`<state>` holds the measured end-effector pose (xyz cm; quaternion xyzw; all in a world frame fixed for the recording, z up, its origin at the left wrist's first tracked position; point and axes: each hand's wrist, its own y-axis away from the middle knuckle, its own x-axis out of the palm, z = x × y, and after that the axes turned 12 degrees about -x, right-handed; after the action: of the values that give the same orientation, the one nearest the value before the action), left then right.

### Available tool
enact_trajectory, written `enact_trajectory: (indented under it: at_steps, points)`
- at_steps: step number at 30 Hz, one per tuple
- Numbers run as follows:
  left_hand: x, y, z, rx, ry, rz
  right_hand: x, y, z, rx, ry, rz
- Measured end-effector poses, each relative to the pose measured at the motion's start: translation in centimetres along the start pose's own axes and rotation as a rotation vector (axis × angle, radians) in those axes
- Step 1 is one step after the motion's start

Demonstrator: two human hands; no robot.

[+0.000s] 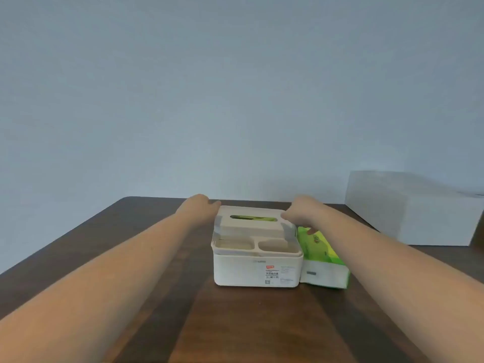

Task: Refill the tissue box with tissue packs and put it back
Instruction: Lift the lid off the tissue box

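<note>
A white tissue box [256,271] stands mid-table, with two beige front compartments and a beige lid [251,224] on its back part. Green shows through the lid's slot. My left hand [197,208] grips the lid's far left corner and my right hand [301,212] grips its right end. The lid sits slightly raised and askew over the box. A green and white tissue pack [324,258] lies on the table, touching the box's right side.
The dark wooden table [157,297] ends at a pale wall just behind the box. A large white carton [408,213] stands at the back right, apart from the tissue pack.
</note>
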<state>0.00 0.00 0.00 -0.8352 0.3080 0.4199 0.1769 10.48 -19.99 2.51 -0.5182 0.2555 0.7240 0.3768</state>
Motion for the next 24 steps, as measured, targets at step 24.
enact_trajectory:
  at_steps: [24]
  points:
    - [1.4, -0.3, 0.1, -0.199, 0.454, 0.098, 1.1, 0.4, 0.1, 0.15, -0.083, 0.047]
